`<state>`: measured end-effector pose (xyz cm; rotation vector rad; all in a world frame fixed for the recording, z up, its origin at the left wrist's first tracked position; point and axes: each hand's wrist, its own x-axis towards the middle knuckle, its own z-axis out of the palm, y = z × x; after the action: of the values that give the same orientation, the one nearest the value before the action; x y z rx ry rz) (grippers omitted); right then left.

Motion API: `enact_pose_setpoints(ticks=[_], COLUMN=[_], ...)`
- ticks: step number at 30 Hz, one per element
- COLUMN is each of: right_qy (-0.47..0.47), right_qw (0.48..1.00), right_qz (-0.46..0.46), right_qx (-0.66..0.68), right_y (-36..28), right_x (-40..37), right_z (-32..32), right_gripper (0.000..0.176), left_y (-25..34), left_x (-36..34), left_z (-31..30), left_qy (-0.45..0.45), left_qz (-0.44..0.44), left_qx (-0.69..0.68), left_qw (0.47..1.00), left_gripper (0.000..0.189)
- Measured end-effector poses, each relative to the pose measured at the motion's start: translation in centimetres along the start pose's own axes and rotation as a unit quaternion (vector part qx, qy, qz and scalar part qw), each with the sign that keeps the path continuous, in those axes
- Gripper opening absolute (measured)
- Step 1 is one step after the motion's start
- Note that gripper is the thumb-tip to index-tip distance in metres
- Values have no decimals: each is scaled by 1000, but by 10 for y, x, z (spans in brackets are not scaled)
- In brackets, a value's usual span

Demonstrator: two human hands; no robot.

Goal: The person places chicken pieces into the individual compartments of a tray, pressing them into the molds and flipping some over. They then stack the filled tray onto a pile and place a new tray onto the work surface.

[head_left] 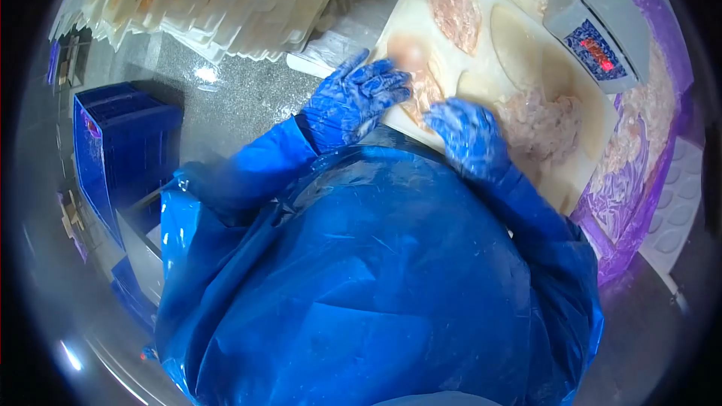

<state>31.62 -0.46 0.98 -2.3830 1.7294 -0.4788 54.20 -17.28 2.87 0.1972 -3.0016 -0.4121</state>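
Speckled grey floor (pixel 248 98), blue crates (pixel 113 143)

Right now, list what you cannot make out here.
Head view only.
1. Scale reading: red digits too small, blurred.
2. Tray far end: cut off by the top edge.
3. Whether left hand or right hand grips the meat: gloves blurred, fingers cover it.

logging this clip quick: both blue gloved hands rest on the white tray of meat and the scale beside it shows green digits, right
Not quite: in the head view the scale shows red digits, not green. The rest holds: the left hand and the right hand, both in blue gloves, rest on the white tray of meat.
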Motion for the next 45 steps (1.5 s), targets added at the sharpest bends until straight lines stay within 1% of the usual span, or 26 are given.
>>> enact_pose_setpoints(ticks=[1, 4, 6, 7, 9, 12, 13, 15, 16, 17, 19, 20, 21, 22, 23, 26, 30, 32, 34, 36, 37, 38, 40, 42, 44, 45], right_qy=[4, 27, 18, 9, -4, 4, 59, 194, 270, 274, 273, 274, 248, 222, 196, 166, 237, 308, 312, 186, 193, 194, 288, 312, 317, 295], right_qw=[1000, 999, 993, 996, 993, 991, 982, 923, 871, 869, 879, 879, 917, 946, 952, 958, 939, 931, 926, 944, 930, 930, 833, 843, 924, 927], right_qz=[14, 26, 37, -18, -13, 18, 112, 269, 327, 329, 387, 387, 311, 234, 221, 218, 238, 194, 209, 270, 284, 285, 323, 308, 213, 230], right_qx=[11, 25, 115, 91, 118, 133, 139, 198, 249, 247, 56, 55, 17, -21, -76, -83, -79, -19, 34, 49, 129, 129, 344, 311, 19, 32], right_y=[-7, -16, -17, -12, -12, -4, 5, 29, 45, 53, 63, 70, 75, 78, 74, 87, 85, 86, 79, 82, 83, 84, 87, 87, 90, 93], right_x=[-4, 4, 4, 0, -9, -23, -32, -61, -72, -71, -71, -72, -72, -75, -77, -100, -98, -85, -72, -61, -58, -53, -41, -30, -26, -22], right_z=[-1, -2, 5, 0, -6, -32, -47, -61, -60, -66, -79, -71, -57, -48, -52, -60, -74, -65, -56, -52, -52, -53, -58, -70, -75, -73], right_gripper=[42, 44, 45, 44, 43, 37, 33, 26, 24, 24, 23, 23, 22, 20, 15, 13, 12, 14, 21, 26, 26, 26, 25, 24, 22, 26], left_y=[8, 23, 23, 20, 18, 39, 52, 69, 75, 74, 69, 66, 73, 81, 90, 98, 63, 47, 45, 56, 52, 46, 32, 23, 7, 0], left_x=[3, -1, 2, 4, 7, 12, 16, 21, 22, 25, 35, 44, 65, 87, 112, 183, 207, 208, 206, 209, 209, 212, 216, 218, 222, 223], left_z=[-11, 11, 4, -3, -4, -14, -16, 5, 14, 10, 9, 7, -1, 2, 8, 47, 68, 64, 59, 33, 35, 33, 26, 14, 9, 7], left_qy=[-55, -56, -82, -86, -93, -30, 15, -16, -46, -21, 6, 38, 111, 110, 124, 198, 106, 65, 97, 18, 29, 28, 74, 86, 117, 109], left_qz=[-27, -14, -19, -27, -37, -98, -96, -93, -98, -83, -74, -70, -92, -88, -83, -35, 24, 28, 70, -50, -60, -59, -41, -38, -13, -9], left_qx=[4, -97, -66, -27, 15, -31, -57, -86, -109, -102, -95, -83, -163, -161, -180, -166, -65, -165, -160, -318, -367, -366, -431, -480, -478, -487], left_qw=[998, 994, 994, 996, 995, 994, 994, 992, 988, 991, 993, 993, 976, 977, 972, 966, 992, 984, 980, 947, 928, 928, 898, 872, 870, 867], left_gripper=[57, 59, 59, 59, 61, 68, 72, 73, 74, 70, 62, 55, 49, 49, 47, 42, 40, 38, 36, 30, 24, 24, 19, 17, 17, 18])
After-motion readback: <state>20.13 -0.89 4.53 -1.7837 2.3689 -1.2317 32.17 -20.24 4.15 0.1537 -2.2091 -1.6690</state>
